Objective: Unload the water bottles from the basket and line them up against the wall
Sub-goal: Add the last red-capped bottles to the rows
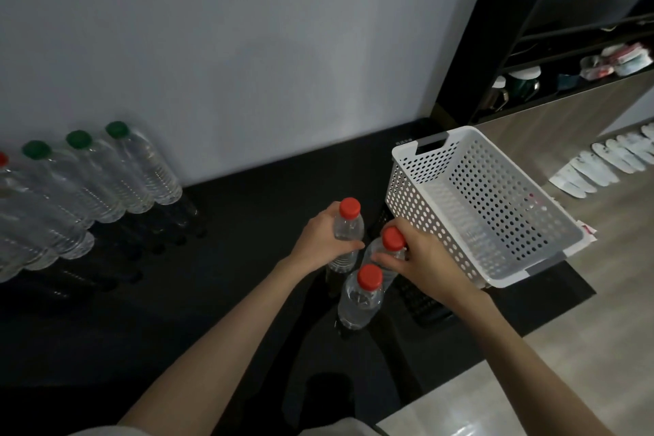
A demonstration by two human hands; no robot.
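Observation:
Three clear red-capped water bottles stand close together on the black counter left of the white perforated basket [417,188]. My left hand [323,235] grips the far bottle [348,225] round its shoulder. My right hand [414,253] holds the middle bottle [391,241] just below its cap. The nearest bottle [362,294] stands free in front of them. The basket looks empty inside. Several green-capped bottles [141,163] and one red-capped bottle [3,166] stand in a row against the grey wall at the left.
The black counter [177,294] ends near the basket's right side, with a wooden floor beyond. A dark shelf unit [531,81] with cups and bowls rises at the back right. Pale slippers [601,159] lie in a row on the floor at the far right.

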